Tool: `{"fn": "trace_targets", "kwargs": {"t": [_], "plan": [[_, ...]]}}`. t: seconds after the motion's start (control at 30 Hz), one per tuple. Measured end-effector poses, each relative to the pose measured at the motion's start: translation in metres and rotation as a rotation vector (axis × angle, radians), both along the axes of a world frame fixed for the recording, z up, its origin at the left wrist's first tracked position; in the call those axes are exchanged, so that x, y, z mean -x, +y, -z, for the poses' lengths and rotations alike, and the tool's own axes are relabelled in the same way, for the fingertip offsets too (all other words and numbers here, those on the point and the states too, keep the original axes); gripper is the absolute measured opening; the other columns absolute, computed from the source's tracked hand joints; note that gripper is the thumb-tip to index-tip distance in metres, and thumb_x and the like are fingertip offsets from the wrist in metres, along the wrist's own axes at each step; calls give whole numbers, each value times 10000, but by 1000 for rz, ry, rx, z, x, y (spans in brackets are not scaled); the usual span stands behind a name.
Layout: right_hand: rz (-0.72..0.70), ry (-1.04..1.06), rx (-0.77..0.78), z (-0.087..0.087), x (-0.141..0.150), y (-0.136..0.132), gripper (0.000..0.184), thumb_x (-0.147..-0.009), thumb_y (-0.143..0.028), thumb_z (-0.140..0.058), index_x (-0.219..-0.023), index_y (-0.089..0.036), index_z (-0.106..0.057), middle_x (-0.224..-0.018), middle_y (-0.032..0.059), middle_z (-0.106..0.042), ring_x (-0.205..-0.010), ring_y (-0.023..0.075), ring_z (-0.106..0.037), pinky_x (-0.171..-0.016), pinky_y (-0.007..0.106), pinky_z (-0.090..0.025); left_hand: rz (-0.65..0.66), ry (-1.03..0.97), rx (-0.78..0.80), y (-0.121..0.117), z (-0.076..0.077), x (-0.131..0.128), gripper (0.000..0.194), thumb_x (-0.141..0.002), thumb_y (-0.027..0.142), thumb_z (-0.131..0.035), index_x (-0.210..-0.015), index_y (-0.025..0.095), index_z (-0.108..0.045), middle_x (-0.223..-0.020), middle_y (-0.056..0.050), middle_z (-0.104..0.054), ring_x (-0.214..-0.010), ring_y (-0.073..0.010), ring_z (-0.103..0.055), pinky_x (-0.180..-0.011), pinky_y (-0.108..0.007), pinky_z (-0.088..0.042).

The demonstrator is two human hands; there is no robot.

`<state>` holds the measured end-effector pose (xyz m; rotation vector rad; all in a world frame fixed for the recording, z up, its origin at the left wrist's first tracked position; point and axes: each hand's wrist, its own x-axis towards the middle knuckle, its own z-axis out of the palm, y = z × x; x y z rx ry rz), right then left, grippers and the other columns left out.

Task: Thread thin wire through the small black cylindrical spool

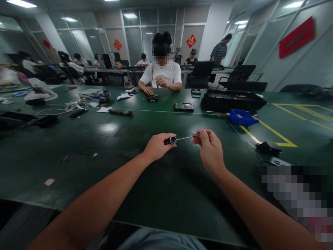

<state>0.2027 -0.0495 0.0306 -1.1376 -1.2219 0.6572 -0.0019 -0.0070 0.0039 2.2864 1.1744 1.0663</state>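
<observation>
My left hand (156, 146) is closed around a small dark cylinder with a silvery round end (171, 140), held above the green table (109, 152). A thin metal rod (184, 138) runs from that end to my right hand (209, 147), whose fingertips pinch its far tip. Both hands hover close together over the middle of the table, a little above its surface. What exactly sits at the pinched tip is too small to make out.
A person in a white shirt (162, 74) sits across the table handling small parts. A circuit board (184, 107), a blue bin (241, 117), a black case (232, 100), a marker-like tool (121, 111) and cables (59, 109) lie farther off. More people sit at left.
</observation>
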Motion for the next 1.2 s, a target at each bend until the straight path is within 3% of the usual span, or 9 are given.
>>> {"fn": "trace_targets", "kwargs": {"t": [0.13,0.4,0.73,0.87,1.07,1.13,1.2], "plan": [[30,-259,-62,-6,0,-7,248,-1004,-407,-466,-960,-211,-611,-804,31,-667,-741,177,-629,-733,351,-495,17,30,-37,1,1,0,384,-833,280,-782,-1209,251,-710,-1117,-24,-742,-992,-197,-681,-884,-337,-529],[72,-552,-134,-6,-2,-7,228,-1011,-372,-439,-962,-211,-592,-783,35,-687,-713,190,-655,-681,339,-457,12,91,-60,3,2,1,335,-866,252,-735,-1200,250,-714,-1158,-34,-739,-1057,-210,-681,-961,-367,-522],[155,-619,-187,-11,-6,-6,197,-959,-404,-573,-917,-213,-592,-791,25,-663,-705,182,-624,-681,329,-458,-55,57,1,1,0,1,373,-843,258,-768,-1211,249,-708,-1126,-30,-739,-1019,-205,-680,-893,-337,-520],[180,-729,-244,-10,-6,-3,233,-988,-388,-499,-868,-208,-587,-840,59,-629,-777,205,-596,-719,351,-447,-68,51,3,1,0,0,377,-839,261,-774,-1210,246,-707,-1118,-28,-739,-1013,-208,-677,-894,-346,-518],[105,-883,6,-5,-14,8,206,-970,-286,-454,-989,-207,-644,-848,84,-687,-708,212,-603,-654,348,-436,-65,58,7,2,2,-1,381,-826,272,-784,-1199,245,-712,-1092,-32,-743,-993,-218,-679,-881,-362,-525],[83,-988,118,2,-19,14,195,-936,-309,-524,-871,-221,-686,-782,79,-703,-654,211,-605,-618,343,-433,-66,56,6,2,2,-1,382,-823,271,-787,-1197,247,-714,-1095,-34,-743,-1001,-223,-679,-886,-365,-526],[52,-1028,206,10,-23,20,314,-932,-427,-556,-735,-226,-696,-673,67,-681,-569,194,-586,-565,327,-427,-64,56,8,1,2,-1,374,-820,269,-788,-1188,250,-720,-1096,-35,-745,-1004,-224,-680,-888,-364,-527]]}}
